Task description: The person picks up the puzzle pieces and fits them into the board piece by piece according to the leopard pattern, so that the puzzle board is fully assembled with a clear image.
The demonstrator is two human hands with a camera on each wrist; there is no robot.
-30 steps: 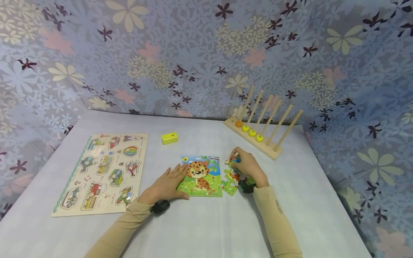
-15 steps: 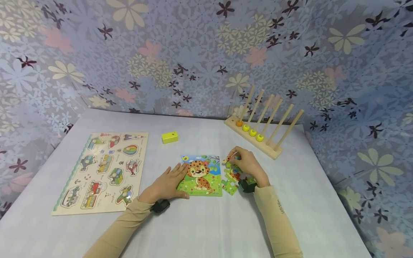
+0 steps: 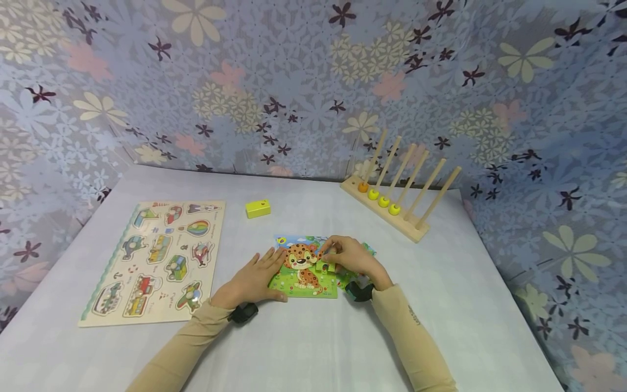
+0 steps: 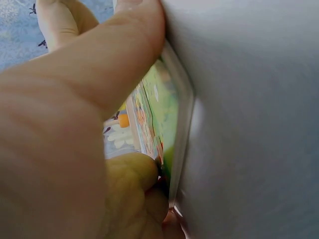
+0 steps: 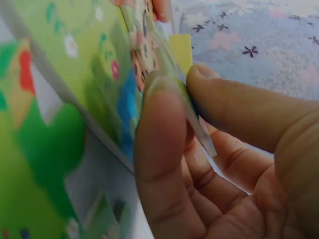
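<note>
A square leopard puzzle board (image 3: 303,283) lies on the table in front of me. My left hand (image 3: 256,277) rests on its left side with straight fingers; in the left wrist view the thumb lies along the board's pale edge (image 4: 185,99). Over the right part of the board, my right hand (image 3: 350,255) pinches a green puzzle piece (image 3: 324,266) between thumb and finger. The right wrist view shows this piece (image 5: 205,139) tilted above the picture. Loose green puzzle pieces (image 3: 345,279) lie right of the board, partly hidden under the right hand and wrist.
A large wooden vehicle puzzle board (image 3: 166,294) lies at the left. A yellow block (image 3: 257,209) sits behind the leopard board. At the back right stands a wooden peg rack (image 3: 416,233) with upright rods and several beads. A flowered cloth (image 3: 294,98) hangs behind the table.
My right hand has moved left from the loose pieces to the leopard board, carrying a puzzle piece. The left hand has stayed on the board's left side.
</note>
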